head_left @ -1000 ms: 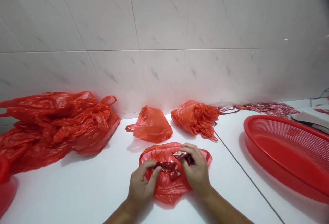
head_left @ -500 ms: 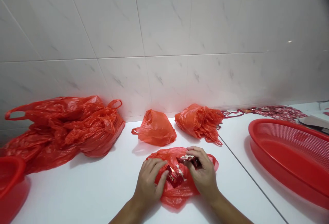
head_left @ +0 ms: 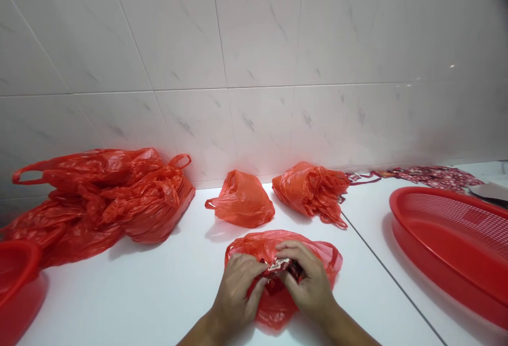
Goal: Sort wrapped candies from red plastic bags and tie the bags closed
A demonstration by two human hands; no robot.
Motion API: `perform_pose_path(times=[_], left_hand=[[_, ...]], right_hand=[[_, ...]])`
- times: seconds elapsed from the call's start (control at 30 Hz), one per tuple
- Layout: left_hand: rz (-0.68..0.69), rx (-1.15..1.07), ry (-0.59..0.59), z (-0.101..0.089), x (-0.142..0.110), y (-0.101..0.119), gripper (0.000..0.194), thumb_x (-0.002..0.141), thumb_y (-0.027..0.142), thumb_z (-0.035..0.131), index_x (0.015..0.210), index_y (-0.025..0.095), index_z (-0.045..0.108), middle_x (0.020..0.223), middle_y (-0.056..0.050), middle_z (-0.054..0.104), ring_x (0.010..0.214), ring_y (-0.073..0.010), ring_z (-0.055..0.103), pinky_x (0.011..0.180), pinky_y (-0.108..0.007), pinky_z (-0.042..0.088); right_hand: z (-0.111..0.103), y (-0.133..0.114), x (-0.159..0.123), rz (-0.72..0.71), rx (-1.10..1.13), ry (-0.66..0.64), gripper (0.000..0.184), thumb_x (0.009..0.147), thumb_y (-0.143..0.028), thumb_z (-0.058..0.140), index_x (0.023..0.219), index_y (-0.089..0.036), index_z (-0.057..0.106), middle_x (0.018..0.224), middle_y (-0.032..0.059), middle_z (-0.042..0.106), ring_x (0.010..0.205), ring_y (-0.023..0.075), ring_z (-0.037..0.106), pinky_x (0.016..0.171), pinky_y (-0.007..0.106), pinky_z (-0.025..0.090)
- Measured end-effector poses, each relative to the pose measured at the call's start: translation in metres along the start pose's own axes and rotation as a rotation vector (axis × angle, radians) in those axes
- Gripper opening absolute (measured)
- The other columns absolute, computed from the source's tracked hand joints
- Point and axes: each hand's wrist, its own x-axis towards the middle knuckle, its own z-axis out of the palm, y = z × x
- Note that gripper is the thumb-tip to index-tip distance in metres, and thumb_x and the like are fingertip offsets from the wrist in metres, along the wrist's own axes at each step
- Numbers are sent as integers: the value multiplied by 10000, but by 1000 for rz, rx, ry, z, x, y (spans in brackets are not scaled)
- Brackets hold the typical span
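Note:
A thin red plastic bag [head_left: 278, 311] lies flattened on the white table in front of me. Above it, small shiny dark-red packets [head_left: 279, 266] with white print show between my hands, overlapping so that I cannot tell them apart. My left hand [head_left: 240, 285] closes thumb and fingers on the left end of the packets. From the other side my right hand [head_left: 309, 277] pinches a packet between thumb and curled fingers. Parts of the packets are hidden behind the fingers.
Red plastic bags [head_left: 119, 203] are heaped at the left by the tiled wall. Two more, a small bag [head_left: 242, 200] and a crumpled bag [head_left: 309, 192], stand behind. A red basket [head_left: 432, 261] is at right, a red tub [head_left: 24, 282] at left, packets [head_left: 436, 178] far right.
My right hand has brought its packet down and left against the packet at my left hand. The hands are closer together, and the view has shifted slightly.

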Motion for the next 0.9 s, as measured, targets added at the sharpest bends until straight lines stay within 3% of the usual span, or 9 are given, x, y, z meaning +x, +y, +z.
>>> perform_pose_path(times=[0.1, 0.27, 0.37, 0.47, 0.63, 0.77, 0.9], left_hand=[[-30, 13, -1, 0, -1, 0, 260, 974, 102, 591, 1199, 225, 631, 989, -51, 752, 896, -224, 682, 878, -412, 529], [-140, 140, -163, 4, 0, -6, 187, 996, 203, 636, 1169, 257, 681, 1121, -61, 769, 1038, -276, 695, 943, -472, 539], [-204, 215, -121, 5, -1, -13, 261, 996, 282, 662, 1256, 253, 677, 1251, -89, 746, 1152, -311, 683, 997, -509, 534], [-225, 203, -74, 4, -4, -16, 272, 1002, 275, 642, 1271, 252, 668, 1255, -89, 743, 1171, -303, 677, 1020, -505, 527], [-172, 144, -58, 1, -5, -13, 307, 999, 233, 632, 1305, 258, 651, 1236, -85, 743, 1156, -284, 678, 1040, -492, 524], [-67, 93, -83, -2, -3, -10, 454, 1000, 205, 618, 1447, 276, 589, 1353, -107, 699, 1234, -292, 651, 1059, -507, 536], [5, 67, -121, -4, -1, -8, 498, 993, 220, 620, 1484, 290, 574, 1396, -112, 682, 1262, -305, 645, 1059, -523, 548]], right_hand=[[-3, 1, 0, 146, 4, 84, 209, 937, -203, 678, 1132, -245, 741, 1095, 63, 784, 957, 233, 772, 834, 346, 650], [-6, 6, -1, 325, 36, 153, 181, 987, -302, 664, 1140, -220, 718, 1002, 57, 787, 818, 202, 768, 752, 310, 637], [-8, 7, -1, 332, 15, 156, 172, 986, -331, 664, 1096, -213, 723, 951, 48, 785, 775, 195, 755, 732, 299, 620], [-11, 7, 1, 332, -11, 159, 179, 989, -360, 664, 1060, -205, 718, 878, 34, 772, 744, 188, 739, 718, 287, 601], [-12, 4, 6, 313, -40, 125, 190, 993, -384, 655, 1001, -199, 702, 827, 18, 732, 693, 168, 685, 661, 267, 561], [-10, 1, 5, 271, 3, 26, 210, 1027, -393, 604, 984, -205, 686, 826, 22, 711, 709, 173, 662, 668, 276, 546], [-9, 3, 0, 351, 123, -52, 249, 1072, -426, 541, 1029, -206, 649, 825, 31, 718, 676, 187, 680, 649, 300, 558]])
